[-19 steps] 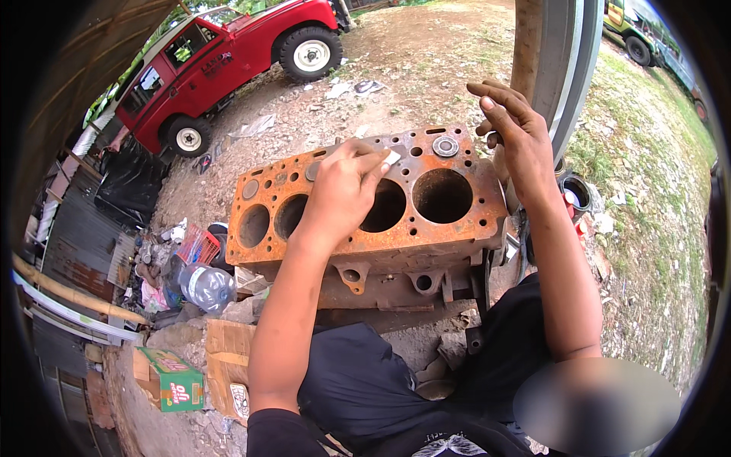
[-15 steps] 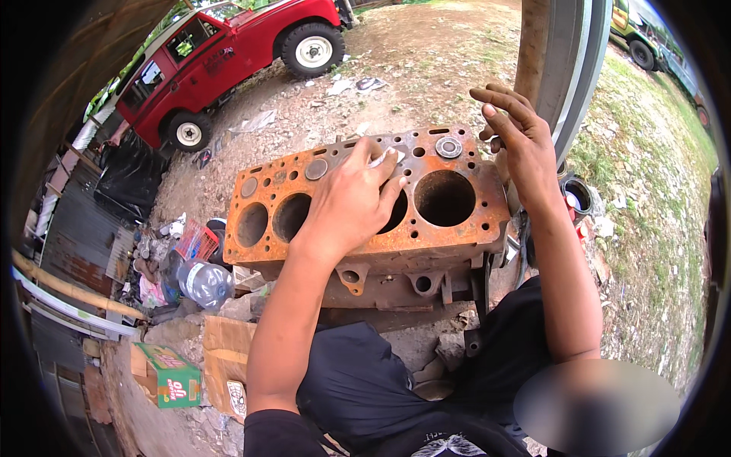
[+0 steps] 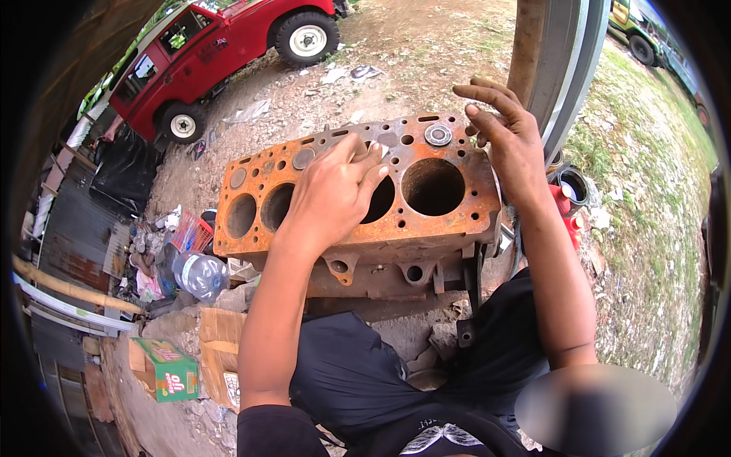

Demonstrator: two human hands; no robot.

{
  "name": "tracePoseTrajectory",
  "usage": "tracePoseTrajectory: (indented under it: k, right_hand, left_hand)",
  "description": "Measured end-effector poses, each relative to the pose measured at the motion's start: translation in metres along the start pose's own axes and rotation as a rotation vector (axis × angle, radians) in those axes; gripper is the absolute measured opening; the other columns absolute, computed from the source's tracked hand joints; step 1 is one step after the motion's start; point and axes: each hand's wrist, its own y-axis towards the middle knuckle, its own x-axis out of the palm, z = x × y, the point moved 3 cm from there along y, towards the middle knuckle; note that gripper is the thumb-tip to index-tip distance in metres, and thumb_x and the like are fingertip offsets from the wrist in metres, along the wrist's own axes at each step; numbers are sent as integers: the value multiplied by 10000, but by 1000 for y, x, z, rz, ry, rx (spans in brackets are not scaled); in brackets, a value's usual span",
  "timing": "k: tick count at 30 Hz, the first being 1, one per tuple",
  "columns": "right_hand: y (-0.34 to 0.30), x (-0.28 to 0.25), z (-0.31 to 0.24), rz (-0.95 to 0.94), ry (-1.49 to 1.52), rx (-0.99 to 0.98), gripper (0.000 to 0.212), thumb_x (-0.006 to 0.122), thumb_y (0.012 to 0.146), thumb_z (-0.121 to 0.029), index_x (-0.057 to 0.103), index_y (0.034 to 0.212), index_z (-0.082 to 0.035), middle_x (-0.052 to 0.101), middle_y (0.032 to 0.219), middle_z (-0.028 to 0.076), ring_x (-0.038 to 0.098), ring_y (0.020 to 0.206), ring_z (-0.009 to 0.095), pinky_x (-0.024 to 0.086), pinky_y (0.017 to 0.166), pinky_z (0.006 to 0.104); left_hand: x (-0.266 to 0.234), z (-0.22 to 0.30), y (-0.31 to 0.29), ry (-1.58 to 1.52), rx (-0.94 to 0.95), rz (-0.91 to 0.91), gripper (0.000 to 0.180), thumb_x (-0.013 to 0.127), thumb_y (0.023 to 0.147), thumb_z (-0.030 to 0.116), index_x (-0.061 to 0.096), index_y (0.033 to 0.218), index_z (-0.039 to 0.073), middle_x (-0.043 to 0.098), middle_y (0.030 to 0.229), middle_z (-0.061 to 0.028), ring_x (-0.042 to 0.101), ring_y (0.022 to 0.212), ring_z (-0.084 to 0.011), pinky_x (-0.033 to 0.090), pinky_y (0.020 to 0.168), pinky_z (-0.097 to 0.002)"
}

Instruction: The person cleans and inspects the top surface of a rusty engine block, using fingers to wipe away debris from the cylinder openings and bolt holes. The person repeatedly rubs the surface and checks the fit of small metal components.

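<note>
A rusty engine block with large round cylinder bores lies in front of me, its flat top face upward. My left hand rests over the middle of that face, partly covering the bores. Its fingers pinch a small, thin, pale piece, mostly hidden, whose kind I cannot make out. Raised beside the block's right end is my right hand. Its fingers are apart and loosely bent, with nothing seen in them. Near it on the top face sits a round metal plug.
A post stands just beyond my right hand. Right of the block are a black bucket and red bottles. A clear plastic jug, a green box and brown cardboard lie left. A red off-road vehicle is parked behind.
The whole view has shifted slightly, so the block appears a little farther left and higher. My left hand stays on the top face with the pale piece; my right hand remains raised.
</note>
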Motion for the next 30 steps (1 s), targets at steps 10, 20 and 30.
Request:
tracePoseTrajectory:
  k: [10,20,30]
  right_hand:
    - [2,8,15,-28,-132,22,365,644,1113,-278,762,1383,-64,680,1382,128,671,1213,226,518,1081,356]
    - [-7,13,17,-21,-62,87,402,673,1073,-323,763,1380,-81,662,1393,167,685,1300,284,526,1082,383]
    - [-5,13,21,-5,-97,57,464,682,1062,-330,703,1459,-90,613,1488,212,656,1350,344,526,1115,428]
  left_hand:
    - [-4,8,-10,-8,34,-32,341,664,1077,284,813,1241,26,703,1162,-187,709,1055,-392,540,977,-500]
    - [-1,13,-17,20,73,-41,363,643,1094,275,774,1328,31,668,1205,-222,678,1091,-424,532,952,-483]
    - [-4,22,-16,-21,93,-41,326,665,1077,267,794,1258,27,675,1168,-210,687,1027,-424,537,897,-498]
